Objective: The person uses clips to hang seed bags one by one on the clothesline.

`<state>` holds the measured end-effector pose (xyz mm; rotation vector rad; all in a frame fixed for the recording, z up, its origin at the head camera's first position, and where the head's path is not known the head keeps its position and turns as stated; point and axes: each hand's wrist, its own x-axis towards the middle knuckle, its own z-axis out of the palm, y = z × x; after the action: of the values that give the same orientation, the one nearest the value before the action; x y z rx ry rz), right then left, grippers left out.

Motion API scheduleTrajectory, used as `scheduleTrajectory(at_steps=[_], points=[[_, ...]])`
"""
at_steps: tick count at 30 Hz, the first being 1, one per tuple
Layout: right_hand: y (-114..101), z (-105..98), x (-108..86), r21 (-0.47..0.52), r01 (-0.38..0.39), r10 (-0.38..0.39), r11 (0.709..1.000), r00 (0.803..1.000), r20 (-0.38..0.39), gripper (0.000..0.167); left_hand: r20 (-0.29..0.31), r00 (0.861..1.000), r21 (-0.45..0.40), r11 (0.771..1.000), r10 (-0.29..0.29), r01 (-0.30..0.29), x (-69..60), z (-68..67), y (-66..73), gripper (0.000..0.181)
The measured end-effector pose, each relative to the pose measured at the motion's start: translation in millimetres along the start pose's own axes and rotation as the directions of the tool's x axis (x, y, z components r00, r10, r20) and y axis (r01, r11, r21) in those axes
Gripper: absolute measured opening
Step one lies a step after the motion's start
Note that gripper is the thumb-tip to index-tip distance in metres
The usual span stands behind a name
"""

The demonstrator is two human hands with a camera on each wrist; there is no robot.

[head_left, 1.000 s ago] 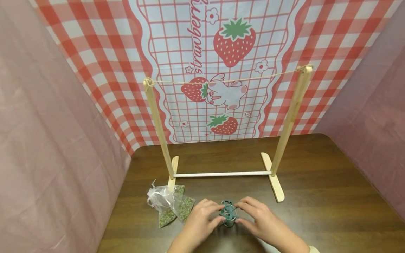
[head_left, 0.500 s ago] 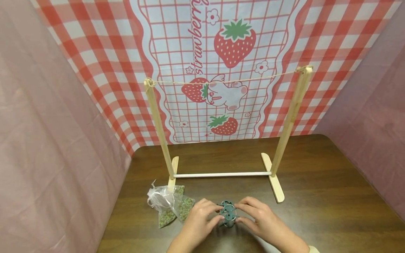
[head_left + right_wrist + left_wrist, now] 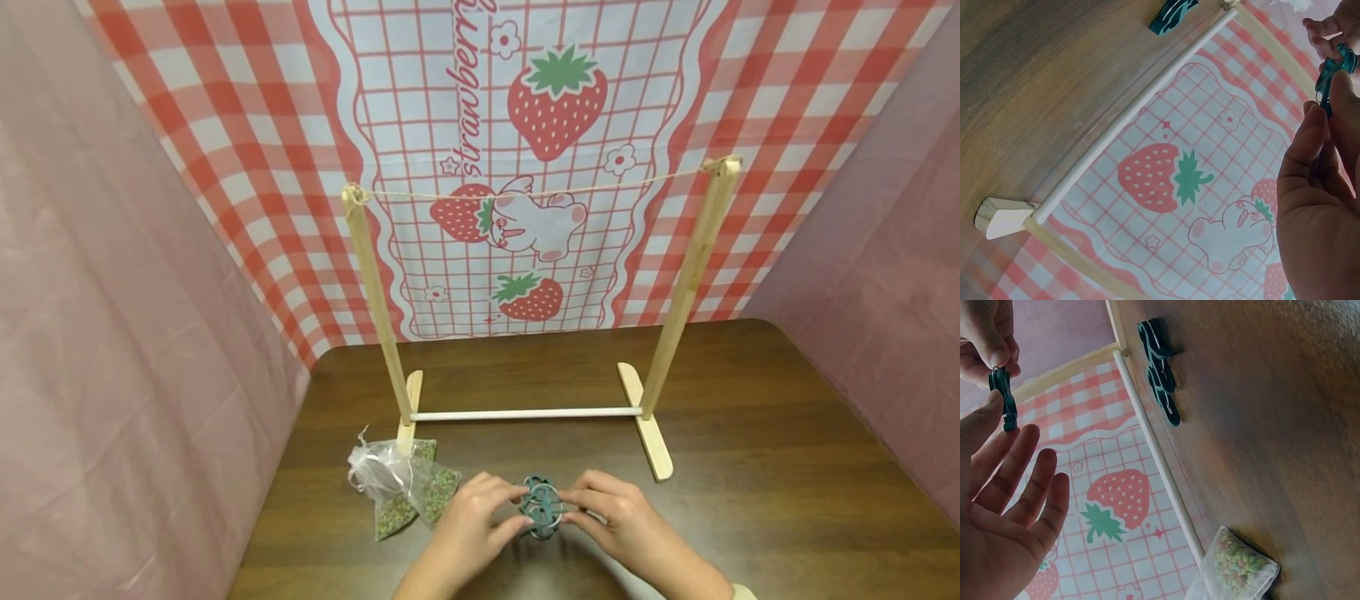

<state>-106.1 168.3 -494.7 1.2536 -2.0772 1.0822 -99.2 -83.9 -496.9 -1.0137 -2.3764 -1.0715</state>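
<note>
Between my two hands is a small dark green clip (image 3: 1002, 397) with a wire spring. My left hand (image 3: 474, 518) pinches one end between thumb and forefinger; its other fingers spread loosely in the left wrist view. Thumb and forefinger of my right hand (image 3: 626, 521) grip the opposite end, as the right wrist view also shows at the clip (image 3: 1333, 72). Below the hands, more green clips (image 3: 1160, 372) lie close together on the table. From the head view, held and lying clips overlap, so their outlines are hard to separate.
Beyond the hands stands a wooden frame (image 3: 686, 292) with twine (image 3: 622, 187) across its top and a white rod (image 3: 525, 414) low down. Sheer drawstring bags (image 3: 397, 479) of green bits lie left, beside the frame's foot. A strawberry-print cloth (image 3: 555, 108) hangs behind the brown table (image 3: 787, 467).
The held clip has shifted and turned slightly between the fingertips, its metal loop showing more clearly. My right hand has moved very slightly to the right; the frame and bags have stayed put.
</note>
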Motion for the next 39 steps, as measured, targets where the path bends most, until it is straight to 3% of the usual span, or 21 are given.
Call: scheduleTrajectory(at_steps=[4,7,9,11,13,16,19,21,25,31,36,38,39], points=[[0,1,-1.5,0.009,-0.008,0.008,1.000,1.000,0.004,0.025,-0.005,0.999,0.024,0.999,-0.034,0.034,-2.4,-1.2,2.2,0.034],[1,0,-1.5,-0.006,0.000,0.000,1.000,1.000,-0.013,0.025,-0.070,0.996,0.070,0.995,-0.059,0.064,-2.9,-2.7,0.7,0.032],[3,0,-1.1,-0.023,0.016,-0.017,1.000,0.999,-0.032,0.025,-0.131,0.986,0.115,0.986,-0.106,0.121,-3.9,-5.1,-1.4,0.027],[5,-1,-0.7,-0.036,0.035,-0.036,0.999,0.998,-0.049,0.026,-0.182,0.965,0.150,0.965,-0.189,0.217,-4.9,-10.4,-4.4,0.022],[6,-1,-0.8,-0.037,0.041,-0.043,0.998,0.998,-0.056,0.027,-0.213,0.929,0.164,0.927,-0.302,0.338,-6.7,-18.5,-8.1,0.017],[7,-1,-1.4,-0.024,0.027,-0.028,0.999,0.999,-0.042,0.026,-0.241,0.849,0.165,0.842,-0.471,0.514,-10.3,-34.1,-15.3,0.012],[6,-1,-1.8,-0.012,0.004,-0.004,1.000,1.000,-0.022,0.024,-0.267,0.773,0.164,0.764,-0.575,0.624,-14.1,-49.7,-22.3,0.013],[6,-1,-1.9,-0.011,-0.010,0.010,1.000,1.000,-0.014,0.024,-0.284,0.734,0.185,0.716,-0.617,0.673,-17.1,-57.8,-25.7,0.016],[5,0,-2.7,-0.012,-0.016,0.016,1.000,1.000,-0.013,0.024,-0.295,0.674,0.216,0.639,-0.677,0.738,-24.1,-67.9,-30.4,0.021],[4,-1,-5.8,-0.017,-0.037,0.037,0.999,0.999,-0.009,0.024,-0.337,0.609,0.229,0.564,-0.718,0.793,-33.2,-78.3,-35.2,0.031],[3,-1,-8.7,-0.027,-0.048,0.047,0.998,0.999,-0.014,0.024,-0.350,0.533,0.233,0.479,-0.771,0.846,-39.9,-86.2,-39.6,0.042],[3,-1,-9.0,-0.029,-0.046,0.046,0.999,0.999,-0.018,0.024,-0.340,0.514,0.231,0.460,-0.787,0.857,-41.8,-87.5,-41.8,0.041],[3,-1,-9.1,-0.030,-0.046,0.045,0.998,0.999,-0.020,0.023,-0.334,0.514,0.231,0.460,-0.790,0.857,-42.3,-87.3,-43.1,0.038]])
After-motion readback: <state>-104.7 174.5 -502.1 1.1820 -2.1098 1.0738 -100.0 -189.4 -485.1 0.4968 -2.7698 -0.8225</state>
